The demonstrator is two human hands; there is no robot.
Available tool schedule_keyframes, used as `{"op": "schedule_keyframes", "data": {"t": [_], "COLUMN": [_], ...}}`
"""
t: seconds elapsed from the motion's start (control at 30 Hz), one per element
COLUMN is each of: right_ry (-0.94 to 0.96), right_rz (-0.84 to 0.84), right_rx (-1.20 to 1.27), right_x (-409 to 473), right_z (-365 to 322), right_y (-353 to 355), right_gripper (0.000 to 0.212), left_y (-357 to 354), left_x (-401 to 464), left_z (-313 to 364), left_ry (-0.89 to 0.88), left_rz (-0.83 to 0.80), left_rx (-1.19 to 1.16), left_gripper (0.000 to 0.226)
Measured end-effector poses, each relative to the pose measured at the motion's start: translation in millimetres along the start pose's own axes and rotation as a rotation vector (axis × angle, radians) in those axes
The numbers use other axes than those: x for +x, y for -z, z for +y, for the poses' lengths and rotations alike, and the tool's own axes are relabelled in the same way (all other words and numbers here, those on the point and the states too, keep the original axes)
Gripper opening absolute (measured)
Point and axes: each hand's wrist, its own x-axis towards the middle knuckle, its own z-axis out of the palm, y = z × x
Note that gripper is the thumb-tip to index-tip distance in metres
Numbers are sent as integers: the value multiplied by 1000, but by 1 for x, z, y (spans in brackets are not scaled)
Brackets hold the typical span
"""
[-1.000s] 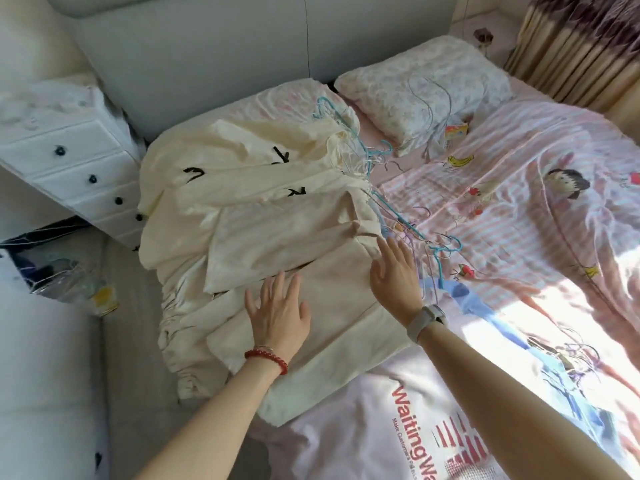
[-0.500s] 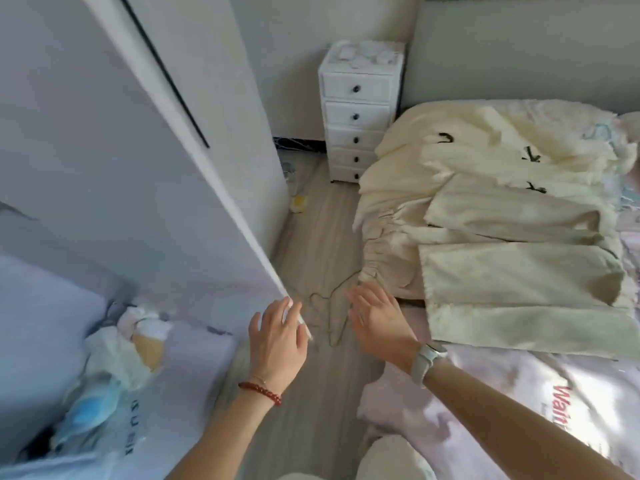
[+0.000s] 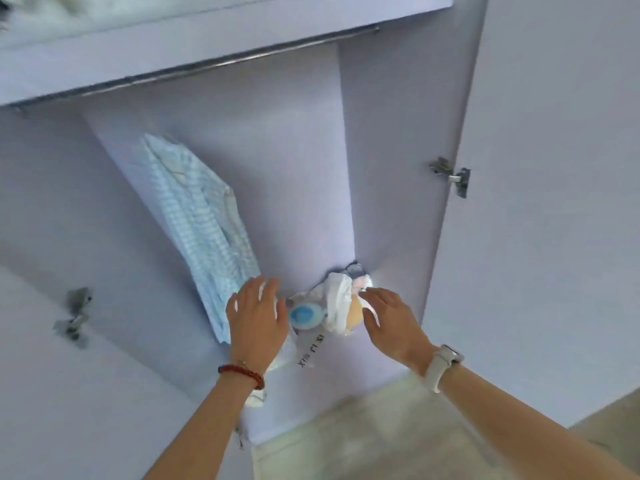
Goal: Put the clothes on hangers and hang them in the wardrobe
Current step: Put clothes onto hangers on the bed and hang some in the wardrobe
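The wardrobe stands open before the person, and both hands reach into it, holding nothing. The left hand has its fingers straight and a little spread; the right hand is relaxed, fingers slightly bent. Between and just beyond them lies a small pile of white cloth with a blue round thing in it. To the left, a blue checked shirt hangs. Farther up runs the metal rail, otherwise bare.
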Motion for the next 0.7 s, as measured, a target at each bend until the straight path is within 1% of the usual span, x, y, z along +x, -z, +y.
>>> {"op": "schedule_keyframes", "data": {"t": [0.1, 0.2, 0.37, 0.47, 0.53, 0.63, 0.7], "right_ry": [126, 213, 335, 376, 381, 343, 322], "right_rz": [-24, -45, -32, -21, -39, -94, -120], "right_rx": [63, 143, 244, 230, 199, 171, 140], "right_x": [56, 113, 204, 258, 291, 331, 351], "right_z": [-52, -102, -169, -196, -209, -223, -231], "right_y": [-10, -14, -6, -2, -3, -11, -21], "right_gripper": [36, 36, 37, 40, 42, 44, 43], "left_y": [44, 85, 143, 169, 177, 175, 167], "left_x": [19, 45, 109, 154, 183, 215, 225], "left_z": [-38, -59, -76, -82, -89, -104, -116], "left_ry": [79, 119, 68, 7, 17, 68, 69], "left_rz": [180, 316, 606, 729, 746, 669, 654], "left_rx": [6, 9, 93, 227, 319, 369, 409], "left_gripper": [35, 40, 50, 56, 59, 62, 64]}}
